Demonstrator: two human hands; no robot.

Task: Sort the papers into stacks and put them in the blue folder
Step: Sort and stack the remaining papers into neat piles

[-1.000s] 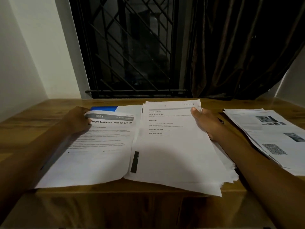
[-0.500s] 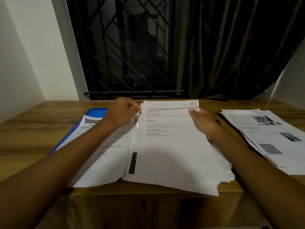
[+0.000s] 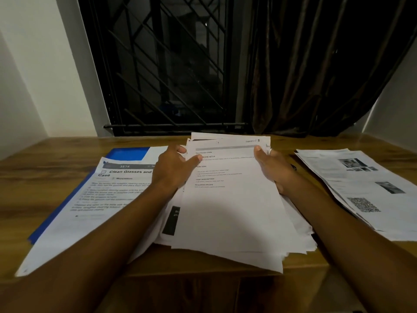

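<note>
- So: both hands are on the middle stack of papers (image 3: 225,211), one on each long edge near its far end. It reads as squaring up or lifting the pile, and I can't tell which.
- Left hand (image 3: 173,170): the thumb lies on the top sheet and the fingers curl round the stack's left edge. It has a firm hold.
- Right hand (image 3: 273,170): the thumb is on top near the far right corner and the fingers are tucked under the edge, mostly hidden. It is gripping too.
- Both forearms come in low from the near side and converge on the stack.
- The stack is ragged. Its near edges fan out and overhang the front of the counter (image 3: 45,177), which is probably why both sides are held.
- The blue folder (image 3: 128,153) lies flat on the counter, just left of the stack.
- A "Clean Glasses" sheet (image 3: 101,199) lies across the folder, leaving only the far corner and left edge blue. It is likely a sorted pile staged there.
- The right pile (image 3: 365,188), with photos and a QR code, sits apart from the stack and is probably another category.
- My read is that sorting is mid-way and nothing is closed inside the folder yet.
</note>
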